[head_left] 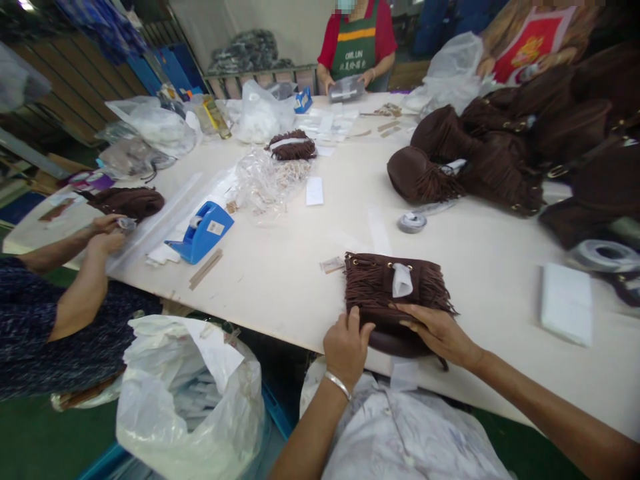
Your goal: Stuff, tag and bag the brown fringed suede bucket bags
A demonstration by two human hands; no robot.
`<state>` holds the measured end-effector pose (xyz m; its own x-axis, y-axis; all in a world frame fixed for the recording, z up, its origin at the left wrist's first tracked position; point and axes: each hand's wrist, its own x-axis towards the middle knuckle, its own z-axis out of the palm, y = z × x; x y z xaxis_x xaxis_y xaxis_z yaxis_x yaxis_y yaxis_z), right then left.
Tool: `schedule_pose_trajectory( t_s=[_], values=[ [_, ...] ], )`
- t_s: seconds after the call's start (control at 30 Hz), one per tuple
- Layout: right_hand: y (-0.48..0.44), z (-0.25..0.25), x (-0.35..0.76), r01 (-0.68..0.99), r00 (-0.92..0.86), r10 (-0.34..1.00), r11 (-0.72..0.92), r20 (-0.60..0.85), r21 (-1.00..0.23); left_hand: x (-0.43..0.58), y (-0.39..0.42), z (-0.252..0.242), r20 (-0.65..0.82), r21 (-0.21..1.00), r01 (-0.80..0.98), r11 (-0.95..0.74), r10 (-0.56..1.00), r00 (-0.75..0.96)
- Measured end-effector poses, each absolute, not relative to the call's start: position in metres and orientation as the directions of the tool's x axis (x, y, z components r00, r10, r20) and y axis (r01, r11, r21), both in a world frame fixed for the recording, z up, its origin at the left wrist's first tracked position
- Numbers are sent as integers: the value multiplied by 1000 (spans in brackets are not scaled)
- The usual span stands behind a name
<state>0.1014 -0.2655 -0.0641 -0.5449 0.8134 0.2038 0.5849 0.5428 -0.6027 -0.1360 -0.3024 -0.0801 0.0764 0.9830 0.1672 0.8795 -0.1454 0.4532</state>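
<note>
A brown fringed bag (390, 290) lies at the near edge of the white table (310, 267), with a white paper piece (402, 280) tucked at its top. My left hand (346, 347) is closed on the bag's lower left edge, thumb on top. My right hand (439, 331) rests on the bag's lower right part, fingers laid over the fringe and holding it. A small tan tag (332, 265) sits just left of the bag.
A blue tape dispenser (203, 235) and a tape roll (412, 222) lie mid-table. A pile of brown bags (505, 153) fills the right side. A white pad (566, 303) lies right. A co-worker's hands (107, 233) work at left. White plastic sacks (187, 393) stand below.
</note>
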Motion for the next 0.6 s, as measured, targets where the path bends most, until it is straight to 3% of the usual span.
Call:
schedule_pose_trajectory(
  t_s=[0.1,0.2,0.4,0.6],
  values=[
    [-263,-66,102,567,-549,813,532,193,-629,-129,-292,-77,62,251,955,-155,988,144],
    [-261,-68,101,557,-533,827,501,178,-662,-128,-284,-75,7,255,949,-187,982,191],
    [-261,-60,96,542,-479,868,408,129,-735,-141,-276,-71,-21,481,838,-258,952,306],
    [-262,-52,95,559,-415,907,314,69,-767,-168,-255,-65,-111,773,598,-210,884,455]
  ],
)
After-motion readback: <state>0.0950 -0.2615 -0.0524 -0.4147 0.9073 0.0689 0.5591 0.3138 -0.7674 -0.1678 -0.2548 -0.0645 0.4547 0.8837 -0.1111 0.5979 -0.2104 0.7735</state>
